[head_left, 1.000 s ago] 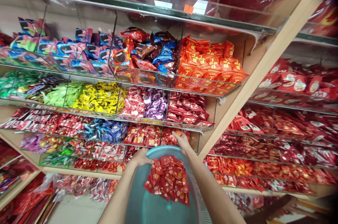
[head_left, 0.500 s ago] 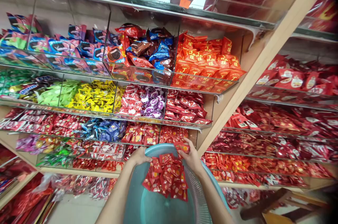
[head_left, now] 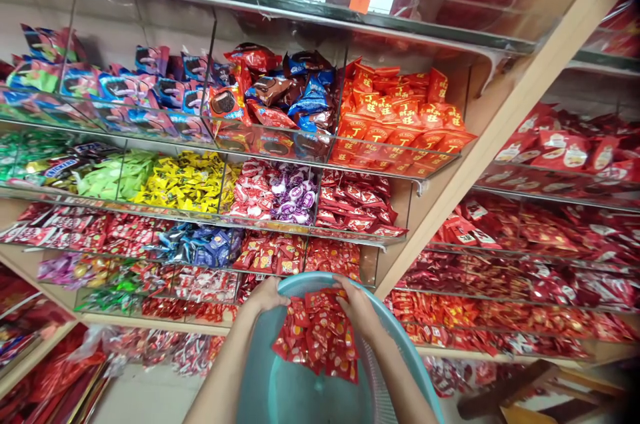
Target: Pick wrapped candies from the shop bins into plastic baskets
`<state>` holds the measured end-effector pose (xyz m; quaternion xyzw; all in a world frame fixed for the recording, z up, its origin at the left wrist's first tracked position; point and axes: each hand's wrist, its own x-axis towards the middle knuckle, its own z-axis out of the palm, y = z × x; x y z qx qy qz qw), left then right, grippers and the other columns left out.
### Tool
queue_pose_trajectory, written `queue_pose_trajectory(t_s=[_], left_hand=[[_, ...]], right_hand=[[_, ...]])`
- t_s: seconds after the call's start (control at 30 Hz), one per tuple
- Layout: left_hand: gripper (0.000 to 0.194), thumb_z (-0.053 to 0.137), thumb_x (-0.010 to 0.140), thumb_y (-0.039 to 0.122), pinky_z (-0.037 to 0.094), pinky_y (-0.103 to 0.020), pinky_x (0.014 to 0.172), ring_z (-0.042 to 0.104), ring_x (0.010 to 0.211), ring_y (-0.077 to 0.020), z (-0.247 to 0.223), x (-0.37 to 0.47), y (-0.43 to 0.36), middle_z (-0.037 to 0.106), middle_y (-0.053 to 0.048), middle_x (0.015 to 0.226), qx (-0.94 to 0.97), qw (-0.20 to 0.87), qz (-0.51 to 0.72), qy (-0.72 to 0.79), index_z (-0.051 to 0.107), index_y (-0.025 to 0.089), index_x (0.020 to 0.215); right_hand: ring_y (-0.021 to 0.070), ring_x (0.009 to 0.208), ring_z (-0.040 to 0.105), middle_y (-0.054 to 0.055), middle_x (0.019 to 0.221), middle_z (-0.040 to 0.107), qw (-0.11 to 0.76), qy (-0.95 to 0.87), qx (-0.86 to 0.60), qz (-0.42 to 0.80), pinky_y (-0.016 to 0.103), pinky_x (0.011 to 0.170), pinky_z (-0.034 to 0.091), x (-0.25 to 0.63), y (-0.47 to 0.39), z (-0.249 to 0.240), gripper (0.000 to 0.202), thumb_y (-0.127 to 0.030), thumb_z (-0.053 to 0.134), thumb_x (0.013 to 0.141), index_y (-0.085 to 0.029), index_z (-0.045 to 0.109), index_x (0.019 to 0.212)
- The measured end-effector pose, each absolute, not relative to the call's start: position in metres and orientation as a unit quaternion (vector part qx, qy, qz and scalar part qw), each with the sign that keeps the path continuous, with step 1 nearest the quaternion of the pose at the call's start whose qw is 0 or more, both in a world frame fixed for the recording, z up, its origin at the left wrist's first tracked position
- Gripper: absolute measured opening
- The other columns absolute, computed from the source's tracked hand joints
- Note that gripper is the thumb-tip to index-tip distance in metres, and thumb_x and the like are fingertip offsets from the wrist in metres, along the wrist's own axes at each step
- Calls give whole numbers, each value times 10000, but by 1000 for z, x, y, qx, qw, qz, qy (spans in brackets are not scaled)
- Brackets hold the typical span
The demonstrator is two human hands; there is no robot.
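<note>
A teal plastic basket is tilted in front of me, its open top facing up toward the camera. Small red candy packets with round orange marks lie heaped in its far part. My left hand is closed over the rim at the far left, thumb inside. My right hand reaches over the right side of the heap. Its fingers and thumb are apart at the packets' edge, and no packet clearly shows gripped. Just beyond the basket, a shelf bin holds similar red packets.
Shelves of wrapped sweets rise ahead, with yellow packets, orange-red packets and blue packets behind clear panels. A slanting wooden upright divides them from more red packets at right. A wooden stool stands low at right.
My right hand has come down from above the far rim into the basket. The red packet it held is no longer distinct from the heap. My left hand stays on the rim.
</note>
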<state>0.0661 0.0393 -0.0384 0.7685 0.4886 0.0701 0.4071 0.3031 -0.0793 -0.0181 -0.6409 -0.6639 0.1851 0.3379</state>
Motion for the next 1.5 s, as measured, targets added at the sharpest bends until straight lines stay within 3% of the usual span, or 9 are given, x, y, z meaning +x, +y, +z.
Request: queue_pose_trajectory(t_s=[0.2,0.33,0.5,0.6,0.7,0.9,1.1,1.33,1.5], left_hand=[[282,638,551,316,374,-187,528,557,609,-125,-40,66,40,619,21,664,774,406,72,480,647,155,782],[285,640,546,321,368,-183,519,556,605,-122,-41,66,40,621,22,669,774,405,73,481,646,160,781],[289,639,545,315,370,-177,524,554,603,-116,-40,66,39,625,27,669,774,407,80,479,650,161,789],[315,642,545,324,375,-174,530,551,599,-111,-40,65,39,633,28,682,774,408,77,478,654,161,815],[302,637,550,326,376,-175,533,545,591,-107,-40,66,39,633,30,685,776,403,74,479,655,162,803],[251,633,547,294,376,-177,549,532,589,-105,-38,67,38,613,37,645,778,388,73,488,659,157,756],[257,622,552,281,369,-178,552,522,588,-101,-33,67,36,608,33,654,784,385,71,482,659,160,775],[230,601,561,294,342,-172,523,498,550,-91,-32,66,35,584,30,623,792,365,59,486,645,154,737],[257,610,550,308,324,-176,490,499,549,-99,-31,67,35,586,20,627,785,357,56,504,644,157,755]], right_hand=[[186,983,566,41,1035,632,356,-658,-628,215,345,877,410,308,-83,-9,476,-135,447,729,-239,473,1192],[191,964,573,49,1022,635,427,-611,-622,238,335,859,420,309,-81,-2,406,-225,509,742,-216,508,1148],[197,789,594,61,829,658,518,-529,-618,265,301,730,449,302,-80,11,286,-414,593,707,-153,616,824],[187,835,583,61,883,644,537,-531,-584,297,293,768,433,286,-80,16,262,-427,605,702,-165,596,721],[173,869,555,47,896,616,521,-581,-562,275,289,810,408,265,-78,13,224,-399,613,709,-177,593,684],[109,601,456,7,744,528,477,-621,-587,205,229,570,388,239,-80,2,166,-337,515,797,-188,548,732],[146,823,492,23,855,533,424,-724,-524,147,278,749,394,228,-94,-2,72,-202,452,836,-205,493,777],[161,810,455,16,888,554,288,-793,-534,55,319,770,352,221,-97,-17,75,-127,487,803,-201,500,807],[156,797,479,17,883,548,260,-792,-551,27,285,719,374,221,-95,-25,132,-87,452,796,-205,507,817]])
